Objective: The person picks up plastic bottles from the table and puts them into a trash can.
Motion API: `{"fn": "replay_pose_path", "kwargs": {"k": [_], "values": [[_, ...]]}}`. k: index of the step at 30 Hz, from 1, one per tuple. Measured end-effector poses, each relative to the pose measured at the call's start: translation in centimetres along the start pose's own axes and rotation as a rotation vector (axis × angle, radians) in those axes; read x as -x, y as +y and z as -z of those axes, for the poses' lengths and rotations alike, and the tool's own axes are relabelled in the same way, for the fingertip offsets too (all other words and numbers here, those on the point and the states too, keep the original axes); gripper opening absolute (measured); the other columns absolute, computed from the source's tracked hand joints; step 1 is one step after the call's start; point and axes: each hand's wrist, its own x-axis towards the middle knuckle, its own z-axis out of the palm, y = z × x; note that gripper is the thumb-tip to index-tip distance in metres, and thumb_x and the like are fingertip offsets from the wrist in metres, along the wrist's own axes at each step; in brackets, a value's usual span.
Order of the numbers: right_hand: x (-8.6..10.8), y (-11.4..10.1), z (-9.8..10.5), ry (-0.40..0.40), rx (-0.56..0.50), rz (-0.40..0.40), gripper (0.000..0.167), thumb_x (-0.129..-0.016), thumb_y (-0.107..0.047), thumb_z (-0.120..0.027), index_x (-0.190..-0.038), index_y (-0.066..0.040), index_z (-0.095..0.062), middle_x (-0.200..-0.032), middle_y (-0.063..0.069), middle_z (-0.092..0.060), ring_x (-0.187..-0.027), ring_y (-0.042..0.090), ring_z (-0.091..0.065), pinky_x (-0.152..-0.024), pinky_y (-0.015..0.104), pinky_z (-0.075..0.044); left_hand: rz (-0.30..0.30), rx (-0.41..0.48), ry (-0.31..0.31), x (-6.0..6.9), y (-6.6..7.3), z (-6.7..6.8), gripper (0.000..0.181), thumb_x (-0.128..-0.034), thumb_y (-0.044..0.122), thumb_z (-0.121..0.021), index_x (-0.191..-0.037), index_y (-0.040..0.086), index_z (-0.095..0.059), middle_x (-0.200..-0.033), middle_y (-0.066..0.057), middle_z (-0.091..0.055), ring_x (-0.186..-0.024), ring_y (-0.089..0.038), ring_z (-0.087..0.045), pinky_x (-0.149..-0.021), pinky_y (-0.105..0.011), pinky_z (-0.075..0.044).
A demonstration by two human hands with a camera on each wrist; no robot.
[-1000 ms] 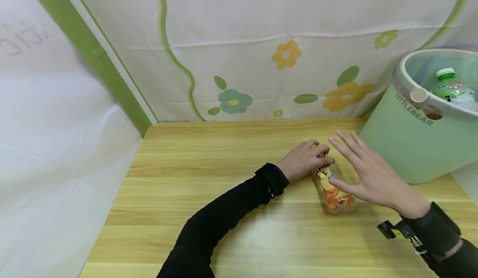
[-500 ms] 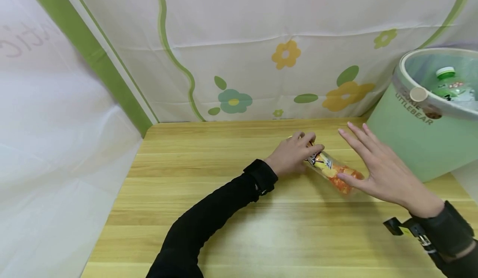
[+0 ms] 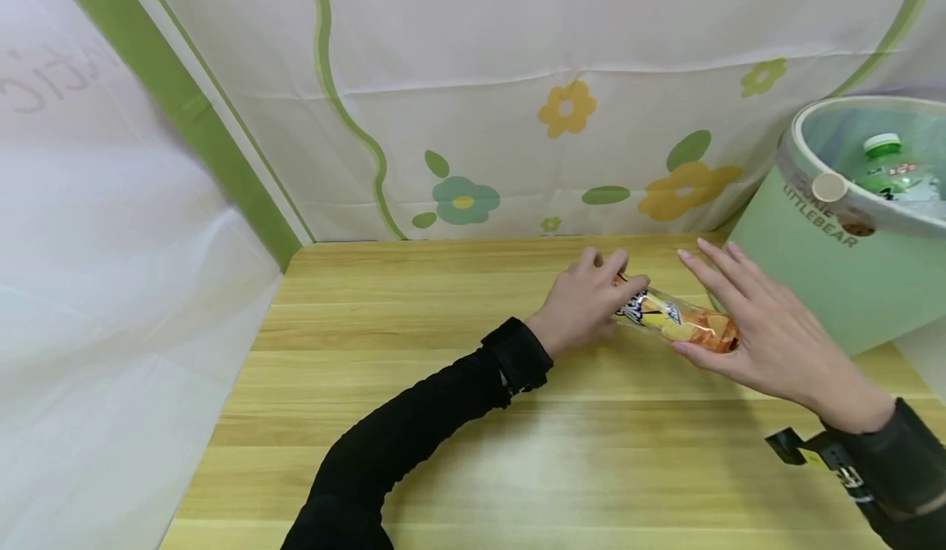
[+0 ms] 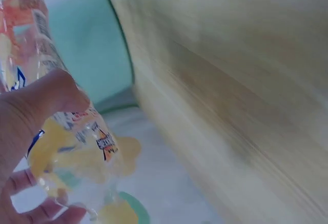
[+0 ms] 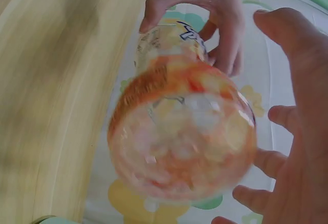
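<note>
A clear plastic bottle (image 3: pixel 676 318) with an orange and yellow label slants above the wooden table, its base towards the right hand. The left hand (image 3: pixel 580 300) grips it near the far end; in the left wrist view the thumb and fingers wrap round the bottle (image 4: pixel 77 157). Its cap end is hidden behind the fingers in the head view. Beside the base is the right hand (image 3: pixel 776 336), fingers spread. Seen from the right wrist, the round base of the bottle (image 5: pixel 179 147) faces the camera, and the right hand (image 5: pixel 297 126) curves beside it without gripping.
On the right stands a mint-green bin (image 3: pixel 813 287) with a clear liner. Inside it lies a green bottle with a white cap (image 3: pixel 890 164). A white cloth with printed flowers (image 3: pixel 473 107) hangs behind the wooden table (image 3: pixel 384 328).
The bottle has swung up off the table, its base moving right and back towards the right hand. The left hand has shifted left; the right hand has drifted right, still spread.
</note>
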Motion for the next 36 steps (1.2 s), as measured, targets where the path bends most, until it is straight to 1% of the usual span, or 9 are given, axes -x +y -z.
{"fn": "replay_pose_path", "kwargs": {"k": [4,8,12,20,23,25,29,31,36], "values": [[0.1,0.0,0.0,0.008,0.025,0.008,0.110,-0.068,-0.050,-0.089,-0.159,-0.016,-0.037,-0.163,0.014,-0.029,-0.144,0.049,-0.026,-0.100,0.075,-0.032,0.006,-0.057,0.049,-0.3,0.8,0.7,0.050,-0.0857,0.041,-0.079,-0.131,0.028,-0.063,-0.120,-0.004,-0.050,-0.096,-0.025,-0.049,-0.060,-0.021,-0.047],[0.1,0.1,0.0,0.015,0.047,0.022,0.110,-0.067,-0.055,-0.087,-0.158,-0.015,-0.041,-0.160,0.017,-0.034,-0.141,0.050,-0.032,-0.093,0.074,-0.038,0.031,-0.076,0.031,-0.5,1.6,1.6,0.053,-0.0837,0.043,-0.080,-0.131,0.030,-0.062,-0.121,-0.003,-0.050,-0.100,-0.024,-0.047,-0.060,-0.022,-0.047],[0.2,0.1,-0.1,0.027,0.065,0.038,0.107,-0.068,-0.062,-0.084,-0.155,-0.014,-0.045,-0.151,0.021,-0.045,-0.129,0.051,-0.046,-0.085,0.070,-0.044,0.048,-0.099,0.017,-0.6,2.2,2.3,0.054,-0.0846,0.042,-0.078,-0.135,0.032,-0.060,-0.124,-0.002,-0.050,-0.100,-0.023,-0.046,-0.062,-0.023,-0.046],[0.7,0.0,-0.3,0.044,0.115,0.031,0.094,-0.080,-0.080,-0.059,-0.143,-0.010,-0.056,-0.135,0.016,-0.056,-0.101,0.043,-0.060,-0.063,0.057,-0.048,0.056,-0.118,0.071,-0.5,2.8,2.8,0.053,-0.0829,0.040,-0.076,-0.134,0.032,-0.062,-0.124,-0.002,-0.052,-0.097,-0.023,-0.047,-0.064,-0.023,-0.046],[0.8,0.1,-0.4,0.043,0.126,0.027,0.088,-0.079,-0.074,-0.064,-0.140,-0.011,-0.058,-0.131,0.015,-0.057,-0.095,0.041,-0.061,-0.059,0.055,-0.048,0.051,-0.107,0.083,-0.4,3.0,3.0,0.054,-0.0824,0.040,-0.076,-0.134,0.032,-0.062,-0.124,-0.002,-0.051,-0.099,-0.023,-0.048,-0.065,-0.025,-0.046],[0.8,0.1,-0.4,0.035,0.130,0.026,0.082,-0.075,-0.063,-0.074,-0.136,-0.011,-0.060,-0.121,0.011,-0.060,-0.080,0.033,-0.061,-0.052,0.047,-0.047,0.049,-0.109,0.084,-0.4,3.1,3.1,0.055,-0.0818,0.041,-0.077,-0.134,0.032,-0.061,-0.124,-0.002,-0.051,-0.101,-0.024,-0.047,-0.067,-0.025,-0.046],[1.2,0.0,-0.7,0.006,0.124,0.004,0.068,-0.068,-0.038,-0.084,-0.128,-0.013,-0.063,-0.095,-0.001,-0.061,-0.055,0.010,-0.042,-0.041,0.028,-0.033,0.038,-0.114,0.080,-0.4,3.4,3.3,0.055,-0.0824,0.040,-0.075,-0.135,0.033,-0.062,-0.125,-0.002,-0.050,-0.104,-0.024,-0.046,-0.070,-0.027,-0.046],[1.4,0.0,-0.8,-0.002,0.115,-0.005,0.065,-0.068,-0.034,-0.085,-0.125,-0.013,-0.063,-0.086,-0.006,-0.059,-0.052,0.005,-0.034,-0.040,0.024,-0.027,0.033,-0.115,0.079,-0.4,3.5,3.4,0.055,-0.0831,0.040,-0.074,-0.136,0.033,-0.062,-0.125,-0.002,-0.050,-0.105,-0.024,-0.046,-0.072,-0.028,-0.046],[1.6,0.1,-1.0,0.018,0.108,0.015,0.060,-0.075,-0.044,-0.079,-0.125,-0.013,-0.064,-0.080,-0.007,-0.057,-0.052,0.003,-0.032,-0.039,0.024,-0.026,0.022,-0.092,0.069,-0.2,3.6,3.4,0.055,-0.0846,0.041,-0.074,-0.138,0.032,-0.061,-0.126,-0.002,-0.050,-0.106,-0.023,-0.044,-0.074,-0.029,-0.044]]}}
